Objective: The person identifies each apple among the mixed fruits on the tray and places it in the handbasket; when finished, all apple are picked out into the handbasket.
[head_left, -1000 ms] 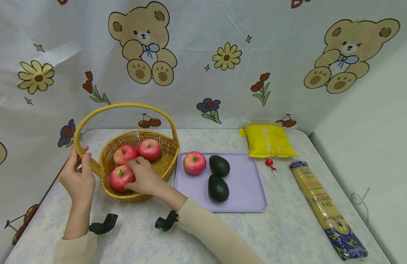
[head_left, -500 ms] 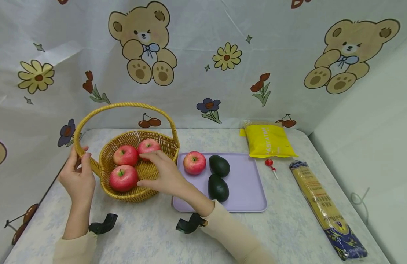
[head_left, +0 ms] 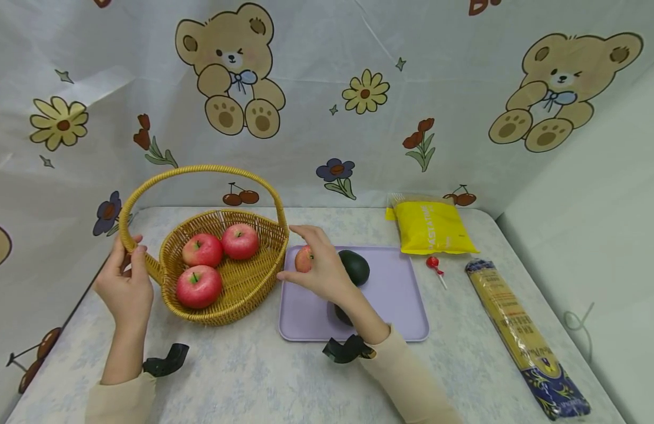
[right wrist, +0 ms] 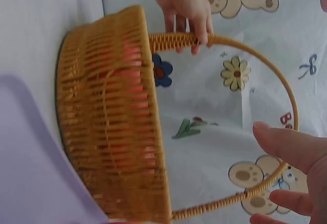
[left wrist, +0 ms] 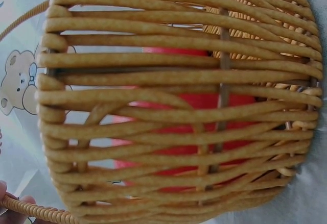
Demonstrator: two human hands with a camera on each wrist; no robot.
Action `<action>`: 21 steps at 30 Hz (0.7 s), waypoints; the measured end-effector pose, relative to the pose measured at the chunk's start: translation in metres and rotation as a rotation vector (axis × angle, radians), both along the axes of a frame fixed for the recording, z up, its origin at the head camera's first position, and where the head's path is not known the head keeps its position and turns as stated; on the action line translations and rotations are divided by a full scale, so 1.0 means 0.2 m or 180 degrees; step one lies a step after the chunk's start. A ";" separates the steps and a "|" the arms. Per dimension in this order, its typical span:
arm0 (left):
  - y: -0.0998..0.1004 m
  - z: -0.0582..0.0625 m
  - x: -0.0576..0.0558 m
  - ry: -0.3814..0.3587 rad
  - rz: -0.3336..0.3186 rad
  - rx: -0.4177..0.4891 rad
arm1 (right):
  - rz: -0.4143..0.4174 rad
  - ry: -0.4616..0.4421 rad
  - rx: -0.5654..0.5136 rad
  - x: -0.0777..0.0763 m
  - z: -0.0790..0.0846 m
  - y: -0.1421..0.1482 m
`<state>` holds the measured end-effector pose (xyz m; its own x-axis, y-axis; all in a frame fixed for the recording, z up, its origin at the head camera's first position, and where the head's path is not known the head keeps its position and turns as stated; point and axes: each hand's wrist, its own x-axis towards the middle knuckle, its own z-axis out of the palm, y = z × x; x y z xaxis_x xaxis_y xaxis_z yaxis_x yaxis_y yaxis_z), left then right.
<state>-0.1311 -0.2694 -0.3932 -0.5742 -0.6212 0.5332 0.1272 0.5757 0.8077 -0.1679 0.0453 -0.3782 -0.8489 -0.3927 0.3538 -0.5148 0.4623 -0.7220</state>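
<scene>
A yellow wicker basket (head_left: 247,285) holds three red apples (head_left: 198,287). My left hand (head_left: 126,285) grips the lower left end of its arched handle (head_left: 200,169); the right wrist view also shows those fingers round the handle. Over the left part of a lilac tray (head_left: 393,294), right of the basket, is my right hand (head_left: 324,268). Its thumb and fingers are spread apart, holding nothing. Another apple (head_left: 303,259) on the tray is partly covered by that hand. Two dark green avocados (head_left: 356,266) lie there too, the nearer one mostly hidden by the hand and wrist.
Behind the tray's right end lies a yellow packet (head_left: 435,227). A red lollipop (head_left: 433,262) rests in front of it. Farther right, a long pack of pasta (head_left: 525,335) lies slantwise. A bear-patterned cloth (head_left: 306,135) hangs behind the table.
My right hand has let go of the front apple in the basket and moved right, out of the basket and over the tray. The left hand has stayed on the handle.
</scene>
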 end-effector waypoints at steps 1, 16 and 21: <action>0.00 0.00 0.00 0.0006 -0.0002 0.0000 | -0.0052 -0.0026 0.0001 -0.01 -0.01 0.02; -0.01 0.00 0.00 0.0128 -0.0033 -0.0040 | -0.0366 -0.0431 0.0175 -0.14 -0.12 0.14; -0.01 0.00 0.00 0.0193 -0.0065 -0.0055 | -0.0373 -0.0490 0.0210 -0.15 -0.15 0.14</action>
